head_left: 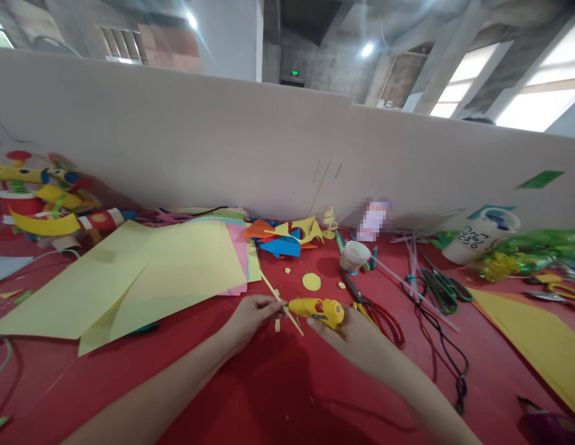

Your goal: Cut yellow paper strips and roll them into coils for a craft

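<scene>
My left hand (254,312) pinches a thin yellow paper strip (282,305) just above the red table (250,383). My right hand (350,343) grips a yellow glue gun (318,310), its nozzle pointing left at the strip. A small yellow paper circle (311,282) lies on the table just behind the gun. Tiny yellow paper scraps lie around the strip.
Large yellow paper sheets (143,278) lie at left, another yellow sheet (538,337) at right. Red-handled scissors (378,312), green-handled scissors (442,290), a black cord (447,352), a small white cup (355,255), a white bottle (480,238) and coloured paper cuttings (285,238) crowd the back. A white partition wall (250,142) stands behind.
</scene>
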`<state>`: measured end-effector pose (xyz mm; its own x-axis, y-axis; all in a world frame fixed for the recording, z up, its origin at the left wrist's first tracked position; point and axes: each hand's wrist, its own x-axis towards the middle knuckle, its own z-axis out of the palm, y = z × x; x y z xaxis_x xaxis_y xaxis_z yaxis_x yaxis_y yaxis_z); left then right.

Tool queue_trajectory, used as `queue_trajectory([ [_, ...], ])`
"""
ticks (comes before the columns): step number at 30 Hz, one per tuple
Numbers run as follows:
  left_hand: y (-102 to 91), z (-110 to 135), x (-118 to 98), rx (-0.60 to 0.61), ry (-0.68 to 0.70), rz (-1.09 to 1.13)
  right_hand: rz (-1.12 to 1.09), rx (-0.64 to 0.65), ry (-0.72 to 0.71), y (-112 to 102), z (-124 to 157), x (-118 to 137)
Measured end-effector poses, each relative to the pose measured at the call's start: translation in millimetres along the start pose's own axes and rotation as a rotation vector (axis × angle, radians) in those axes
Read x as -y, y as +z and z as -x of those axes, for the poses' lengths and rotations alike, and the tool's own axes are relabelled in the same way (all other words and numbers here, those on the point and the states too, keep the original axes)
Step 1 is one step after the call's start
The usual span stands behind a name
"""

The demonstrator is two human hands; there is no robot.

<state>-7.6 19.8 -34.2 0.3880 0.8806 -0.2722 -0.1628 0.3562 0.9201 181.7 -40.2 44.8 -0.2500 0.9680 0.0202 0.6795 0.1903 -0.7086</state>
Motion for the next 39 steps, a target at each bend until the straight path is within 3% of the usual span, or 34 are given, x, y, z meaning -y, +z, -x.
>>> queue_trajectory([
  [7, 0.1, 2, -2, 0.023, 0.017, 0.006, 0.066, -0.020, 0.011, 1, 0, 0],
  [20, -0.1, 2, -2, 0.033, 0.030, 0.042, -0.002, 0.076, 0.010, -3, 4, -5],
  [31, -0.9, 2, -1, 0.029, 0.022, 0.002, -0.096, 0.084, -0.025, -5, 0, -5],
  [39, -1.7, 2, 0, 0.021, 0.026, 0.035, -0.078, 0.138, 0.100, -17, 3, -10],
])
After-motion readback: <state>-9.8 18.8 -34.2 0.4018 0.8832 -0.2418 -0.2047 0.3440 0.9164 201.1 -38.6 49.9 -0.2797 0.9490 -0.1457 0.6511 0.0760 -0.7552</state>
